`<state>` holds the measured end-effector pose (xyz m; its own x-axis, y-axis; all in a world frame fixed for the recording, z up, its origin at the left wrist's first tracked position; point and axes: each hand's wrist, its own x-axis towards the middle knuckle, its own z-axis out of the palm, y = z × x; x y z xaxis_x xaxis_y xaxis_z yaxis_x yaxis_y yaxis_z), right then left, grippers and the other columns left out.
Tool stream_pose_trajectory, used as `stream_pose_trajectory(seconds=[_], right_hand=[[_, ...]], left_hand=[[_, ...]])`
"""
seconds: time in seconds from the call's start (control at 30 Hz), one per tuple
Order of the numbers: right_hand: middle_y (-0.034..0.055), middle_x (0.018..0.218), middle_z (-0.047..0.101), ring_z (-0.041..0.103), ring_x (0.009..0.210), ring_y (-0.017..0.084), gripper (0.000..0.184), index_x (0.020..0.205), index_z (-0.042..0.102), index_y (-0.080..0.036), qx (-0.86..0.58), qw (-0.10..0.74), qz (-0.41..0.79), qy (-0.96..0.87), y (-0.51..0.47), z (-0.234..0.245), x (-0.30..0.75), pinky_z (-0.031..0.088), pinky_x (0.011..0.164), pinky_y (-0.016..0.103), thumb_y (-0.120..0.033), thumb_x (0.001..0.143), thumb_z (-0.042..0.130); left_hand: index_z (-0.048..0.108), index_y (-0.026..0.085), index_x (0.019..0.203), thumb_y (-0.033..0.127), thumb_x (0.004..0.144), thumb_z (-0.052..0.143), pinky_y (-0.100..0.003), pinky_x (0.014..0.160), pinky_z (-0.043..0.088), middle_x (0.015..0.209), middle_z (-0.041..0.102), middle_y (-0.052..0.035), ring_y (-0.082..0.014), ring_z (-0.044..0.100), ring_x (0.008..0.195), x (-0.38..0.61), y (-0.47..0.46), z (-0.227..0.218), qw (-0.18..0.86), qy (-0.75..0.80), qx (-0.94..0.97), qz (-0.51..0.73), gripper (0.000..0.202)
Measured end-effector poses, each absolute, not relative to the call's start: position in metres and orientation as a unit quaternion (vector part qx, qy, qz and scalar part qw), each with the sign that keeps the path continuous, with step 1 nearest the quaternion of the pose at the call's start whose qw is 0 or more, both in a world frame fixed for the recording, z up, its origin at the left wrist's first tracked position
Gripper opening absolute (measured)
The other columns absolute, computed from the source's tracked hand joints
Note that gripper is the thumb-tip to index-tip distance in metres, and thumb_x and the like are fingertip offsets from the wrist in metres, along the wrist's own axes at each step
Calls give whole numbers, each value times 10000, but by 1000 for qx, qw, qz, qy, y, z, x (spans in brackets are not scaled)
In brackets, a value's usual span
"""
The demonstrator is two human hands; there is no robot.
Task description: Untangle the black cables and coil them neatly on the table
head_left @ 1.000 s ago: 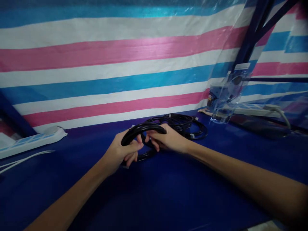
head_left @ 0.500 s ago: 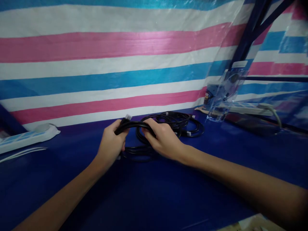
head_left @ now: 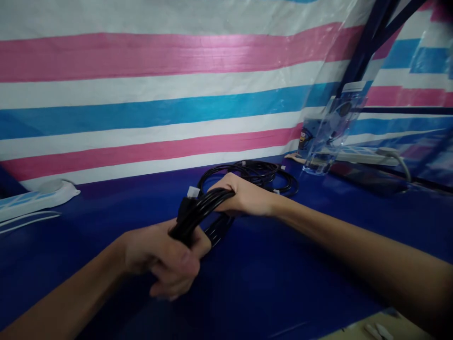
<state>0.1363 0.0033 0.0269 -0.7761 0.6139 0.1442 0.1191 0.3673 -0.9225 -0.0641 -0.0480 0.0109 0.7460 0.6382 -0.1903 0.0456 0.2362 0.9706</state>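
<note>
A coil of black cable (head_left: 201, 211) is stretched between both my hands above the dark blue table (head_left: 269, 278). My left hand (head_left: 166, 257) is closed round the near end of the bundle, close to me. My right hand (head_left: 239, 196) is closed round its far end, and a white plug tip (head_left: 193, 192) sticks up from the bundle. Behind my right hand lie more black cable coils (head_left: 269, 174) flat on the table.
A striped pink, white and blue tarpaulin (head_left: 159, 94) hangs behind the table. One white power strip (head_left: 35, 198) lies at the left, another (head_left: 364, 155) at the right by a clear plastic bag (head_left: 329, 137). Dark blue frame bars (head_left: 368, 42) rise at the upper right.
My left hand has pulled its end of the cable bundle toward me and down. My right hand has gone from resting on the coil to gripping it, and the loops are now drawn tight.
</note>
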Motion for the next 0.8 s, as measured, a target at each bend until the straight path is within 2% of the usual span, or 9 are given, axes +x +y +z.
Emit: stream_pose_trajectory(seconds=[0.07,0.1,0.2,0.3,0.37,0.47,0.6,0.7,0.8], right_hand=[[-88,384,333,302,345,34,292,601,550,-126,-224,230,557,-766,7,22,136,232,360,182,-336,799,594],[-87,367,327,321,333,42,342,560,515,-137,-223,237,579,-748,8,19,135,266,364,189,-364,807,585],[-91,350,296,314,312,44,462,457,358,-176,-245,299,602,-699,7,14,131,360,396,212,-388,784,607],[-49,428,436,416,372,56,425,497,443,-153,-259,338,557,-714,0,17,126,413,462,220,-422,790,594],[-14,561,528,479,434,65,416,628,520,-136,-251,368,512,-734,-4,21,124,396,470,213,-491,842,503],[-30,620,485,423,460,48,405,737,510,-147,-251,429,386,-777,-7,26,121,326,466,196,-489,910,378],[-28,612,435,364,531,54,379,683,463,-149,-277,441,183,-834,-6,24,118,275,533,209,-365,959,319],[-30,589,416,306,503,55,402,653,431,-155,-288,424,106,-852,-6,20,118,243,533,228,-354,970,283],[-15,611,450,329,523,66,415,666,459,-150,-254,394,56,-881,-6,19,120,254,547,229,-359,971,272]], left_hand=[[353,204,451,364,665,660,-229,347,309,296,218,84,-71,277,255,-61,-43,15,709,327,581,228,408],[313,203,442,340,695,636,-220,359,297,310,201,86,-55,246,270,-58,-40,19,668,367,583,282,433],[273,203,432,294,680,644,-211,359,286,335,219,80,-47,239,290,-51,-29,26,474,499,571,448,455],[341,201,457,301,657,651,-207,333,261,346,283,70,-60,270,290,-48,-24,26,403,541,563,478,382],[327,204,443,304,659,641,-214,329,261,339,267,71,-61,260,281,-50,-25,24,430,537,565,455,395],[253,209,392,317,683,614,-230,347,277,318,202,72,-56,232,271,-52,-30,24,502,510,574,398,476],[217,206,360,326,724,586,-239,395,317,309,170,64,-56,230,288,-56,-35,26,561,463,589,353,532],[246,199,361,345,749,589,-239,428,349,297,208,55,-64,275,296,-62,-33,27,590,417,610,326,539],[285,189,385,401,797,559,-232,447,368,303,301,35,-68,335,313,-70,-31,28,627,364,636,263,539]])
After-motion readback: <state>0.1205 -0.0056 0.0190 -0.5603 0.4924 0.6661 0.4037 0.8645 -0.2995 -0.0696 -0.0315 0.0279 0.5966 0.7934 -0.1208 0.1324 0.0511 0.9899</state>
